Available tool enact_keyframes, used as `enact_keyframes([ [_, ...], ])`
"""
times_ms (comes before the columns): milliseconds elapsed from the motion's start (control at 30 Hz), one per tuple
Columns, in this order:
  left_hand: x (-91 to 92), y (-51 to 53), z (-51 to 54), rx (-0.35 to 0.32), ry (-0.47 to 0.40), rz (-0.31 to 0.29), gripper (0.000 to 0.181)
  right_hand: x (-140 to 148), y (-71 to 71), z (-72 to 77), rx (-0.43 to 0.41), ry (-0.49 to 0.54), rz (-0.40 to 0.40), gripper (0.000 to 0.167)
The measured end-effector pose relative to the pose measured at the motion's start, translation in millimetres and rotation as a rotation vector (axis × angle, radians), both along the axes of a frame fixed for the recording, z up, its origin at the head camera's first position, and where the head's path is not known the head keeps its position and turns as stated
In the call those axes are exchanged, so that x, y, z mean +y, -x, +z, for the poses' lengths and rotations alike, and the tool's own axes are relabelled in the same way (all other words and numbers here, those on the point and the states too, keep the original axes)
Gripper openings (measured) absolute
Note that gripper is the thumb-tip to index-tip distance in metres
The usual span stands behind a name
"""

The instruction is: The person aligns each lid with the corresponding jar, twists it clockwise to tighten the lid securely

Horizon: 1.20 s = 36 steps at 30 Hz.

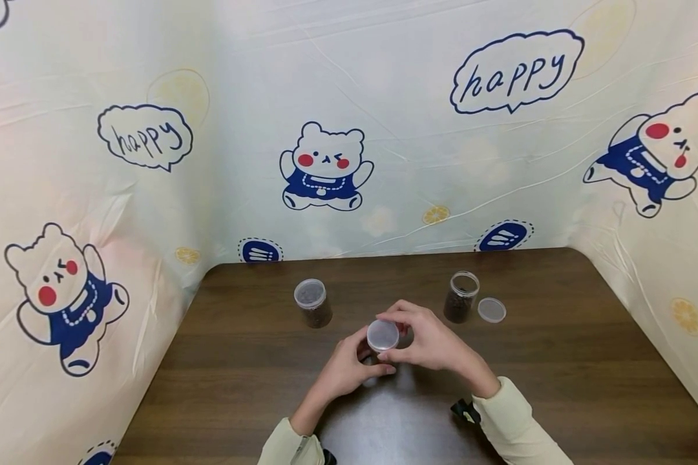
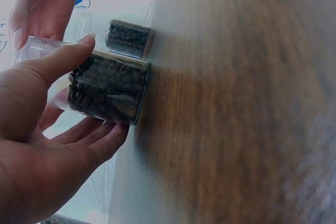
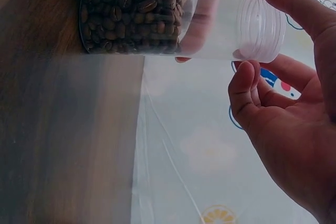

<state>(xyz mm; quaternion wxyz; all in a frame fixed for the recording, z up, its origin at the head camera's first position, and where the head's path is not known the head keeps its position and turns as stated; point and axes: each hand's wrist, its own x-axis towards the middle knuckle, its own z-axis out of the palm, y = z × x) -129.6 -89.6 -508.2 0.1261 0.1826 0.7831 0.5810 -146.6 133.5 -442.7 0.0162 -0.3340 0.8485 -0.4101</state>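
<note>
A clear jar (image 1: 382, 337) of coffee beans (image 3: 128, 17) stands upright on the table between my hands, about half full. My left hand (image 1: 346, 367) holds its body, thumb on one side and fingers curled round the other, as the left wrist view shows. At the top, my right hand (image 1: 433, 339) grips the rim of the translucent screw lid (image 3: 265, 30) between thumb and fingers. The lid sits on the jar's mouth; how tightly cannot be told.
A lidded jar (image 1: 314, 305) of dark contents stands at the back left. At the back right is an open jar (image 1: 461, 298) with dark contents, a loose lid (image 1: 492, 310) lying beside it. A printed cloth (image 1: 407, 161) hangs behind the brown table (image 1: 238, 374).
</note>
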Motion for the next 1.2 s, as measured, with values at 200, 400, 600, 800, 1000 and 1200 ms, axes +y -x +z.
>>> enact_keyframes([
  [200,0.1,-0.3,-0.4,0.000,-0.006,0.000,0.069,1.3,-0.3,-2.8,-0.012,0.021,-0.009,0.058],
  [400,0.1,-0.7,0.1,0.006,-0.008,0.001,0.069,0.8,-0.8,-8.4,0.001,0.062,-0.044,0.056],
  [600,-0.2,-0.8,0.0,0.012,-0.005,0.005,0.067,-3.0,-3.0,-12.4,0.056,0.084,-0.094,0.056],
  [800,-0.4,-0.5,-1.3,0.024,-0.002,0.015,0.063,-9.9,-6.1,-15.9,0.092,0.099,-0.151,0.056],
  [1000,-0.9,-0.2,-3.1,0.054,0.040,0.020,0.063,-14.4,-9.2,-17.0,0.106,0.037,-0.174,0.062],
  [1200,-0.2,0.2,-3.3,0.067,0.043,0.019,0.066,-7.1,-10.7,-13.1,0.048,0.023,-0.127,0.081],
])
